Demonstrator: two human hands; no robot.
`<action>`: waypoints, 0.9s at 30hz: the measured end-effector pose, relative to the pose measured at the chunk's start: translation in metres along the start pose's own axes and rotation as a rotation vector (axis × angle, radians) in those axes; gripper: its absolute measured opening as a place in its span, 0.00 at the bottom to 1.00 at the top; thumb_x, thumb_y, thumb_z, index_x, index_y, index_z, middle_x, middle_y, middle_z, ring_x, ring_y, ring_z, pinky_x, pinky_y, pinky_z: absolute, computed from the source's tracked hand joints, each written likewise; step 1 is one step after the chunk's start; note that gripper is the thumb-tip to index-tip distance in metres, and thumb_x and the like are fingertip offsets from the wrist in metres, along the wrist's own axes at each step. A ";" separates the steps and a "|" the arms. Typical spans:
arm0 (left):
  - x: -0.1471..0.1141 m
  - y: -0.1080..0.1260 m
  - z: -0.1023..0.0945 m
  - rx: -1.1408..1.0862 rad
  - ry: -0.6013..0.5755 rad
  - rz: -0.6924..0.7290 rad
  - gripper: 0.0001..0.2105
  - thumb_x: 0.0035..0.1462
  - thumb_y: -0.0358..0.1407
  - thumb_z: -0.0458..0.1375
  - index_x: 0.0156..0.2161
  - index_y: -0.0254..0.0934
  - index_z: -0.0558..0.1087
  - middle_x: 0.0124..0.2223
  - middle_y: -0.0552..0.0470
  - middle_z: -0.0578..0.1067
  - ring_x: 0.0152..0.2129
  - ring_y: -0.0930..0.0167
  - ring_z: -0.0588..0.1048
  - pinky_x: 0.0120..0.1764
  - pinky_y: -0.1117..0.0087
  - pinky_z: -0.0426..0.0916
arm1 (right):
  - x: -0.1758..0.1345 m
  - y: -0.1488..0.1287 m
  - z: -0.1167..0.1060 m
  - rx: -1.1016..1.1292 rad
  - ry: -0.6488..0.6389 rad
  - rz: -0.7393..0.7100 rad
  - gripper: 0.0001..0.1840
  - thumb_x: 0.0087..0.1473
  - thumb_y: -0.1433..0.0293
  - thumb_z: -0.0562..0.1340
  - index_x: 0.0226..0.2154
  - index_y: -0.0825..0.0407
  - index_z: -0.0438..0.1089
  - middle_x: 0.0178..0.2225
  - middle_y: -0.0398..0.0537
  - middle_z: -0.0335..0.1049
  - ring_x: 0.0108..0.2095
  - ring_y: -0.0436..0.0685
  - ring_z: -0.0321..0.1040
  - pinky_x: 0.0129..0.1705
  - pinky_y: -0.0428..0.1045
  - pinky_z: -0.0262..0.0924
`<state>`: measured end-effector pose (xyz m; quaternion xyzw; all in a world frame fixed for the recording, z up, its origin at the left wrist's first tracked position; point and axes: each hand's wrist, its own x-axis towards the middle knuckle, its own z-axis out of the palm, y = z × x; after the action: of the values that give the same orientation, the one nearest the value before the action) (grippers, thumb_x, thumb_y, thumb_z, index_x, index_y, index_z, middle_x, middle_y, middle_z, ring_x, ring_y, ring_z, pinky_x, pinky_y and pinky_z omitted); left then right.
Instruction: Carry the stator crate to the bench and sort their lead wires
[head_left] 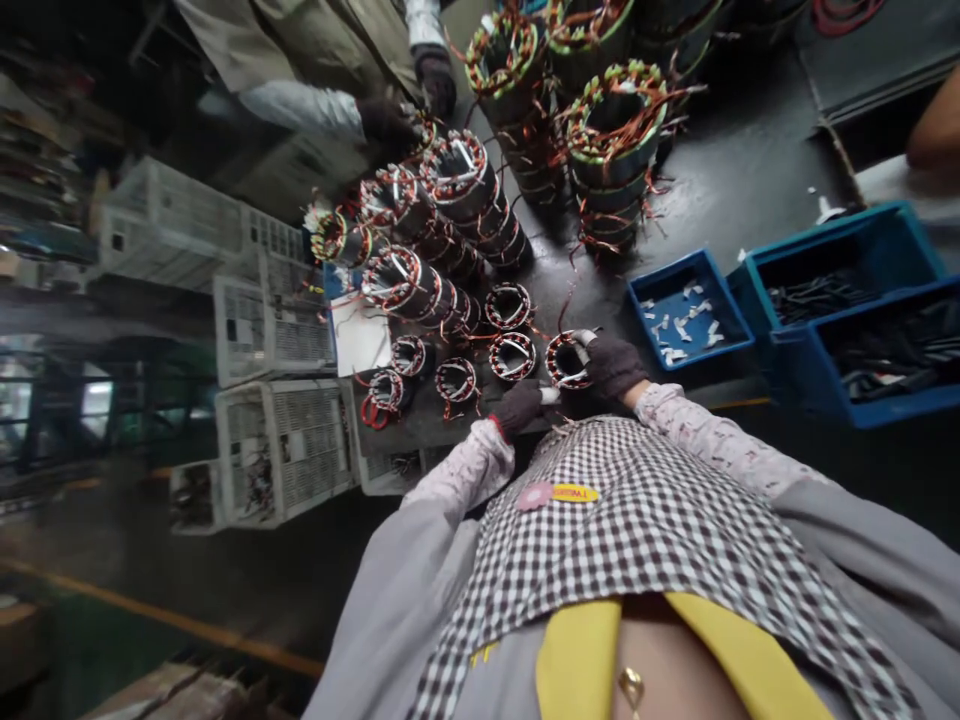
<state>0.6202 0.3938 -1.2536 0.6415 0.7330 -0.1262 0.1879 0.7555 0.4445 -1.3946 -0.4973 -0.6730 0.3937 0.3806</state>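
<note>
A small ring-shaped motor stator [556, 374] with copper windings and white lacing sits at the table's front edge, close to my body. My right hand [616, 366], in a dark glove with pale fingertips, is closed on its right side, the fingers over the rim. My left hand [519, 408], gloved alike, is at the stator's lower left with its fingers drawn together; what they pinch, if anything, is too small to make out. Just left of it stand another wound stator [513, 372] and, behind, a similar one [508, 318].
Stacked stators [424, 285] stand left of centre, and taller stacks [611, 180] farther back. A blue tray [652, 335] of small white parts and blue bins [862, 408] of dark pieces are at right. White crates [315, 400] line the left. A co-worker's gloved hands [390, 122] work opposite.
</note>
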 end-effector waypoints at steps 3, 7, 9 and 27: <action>-0.007 0.001 -0.004 -0.011 0.164 0.062 0.14 0.70 0.40 0.56 0.44 0.33 0.81 0.40 0.46 0.81 0.38 0.66 0.78 0.44 0.66 0.72 | -0.003 -0.003 -0.002 0.080 0.038 -0.003 0.22 0.74 0.66 0.55 0.63 0.53 0.74 0.57 0.58 0.78 0.54 0.63 0.75 0.57 0.52 0.66; -0.002 0.010 -0.002 0.475 0.217 0.135 0.14 0.70 0.44 0.60 0.49 0.34 0.80 0.49 0.40 0.80 0.47 0.59 0.78 0.51 0.61 0.70 | -0.005 -0.001 -0.005 0.138 0.028 0.019 0.20 0.73 0.66 0.57 0.59 0.54 0.76 0.56 0.58 0.79 0.54 0.63 0.76 0.58 0.53 0.67; 0.003 0.014 0.002 0.616 0.098 0.203 0.14 0.71 0.41 0.59 0.51 0.33 0.80 0.52 0.37 0.79 0.50 0.56 0.78 0.53 0.58 0.69 | -0.005 0.000 -0.004 0.118 0.042 0.018 0.19 0.72 0.67 0.58 0.59 0.54 0.76 0.55 0.58 0.79 0.54 0.64 0.76 0.57 0.53 0.68; -0.011 0.007 0.004 -0.909 -0.097 0.047 0.26 0.54 0.58 0.70 0.36 0.33 0.74 0.26 0.56 0.68 0.20 0.79 0.61 0.23 0.78 0.57 | -0.036 -0.003 -0.026 0.933 -0.168 -0.184 0.22 0.55 0.51 0.69 0.44 0.50 0.84 0.45 0.50 0.83 0.50 0.63 0.78 0.59 0.59 0.71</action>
<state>0.6289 0.3833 -1.2525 0.5037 0.6896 0.1828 0.4872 0.7854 0.4126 -1.3857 -0.1781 -0.4942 0.6571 0.5406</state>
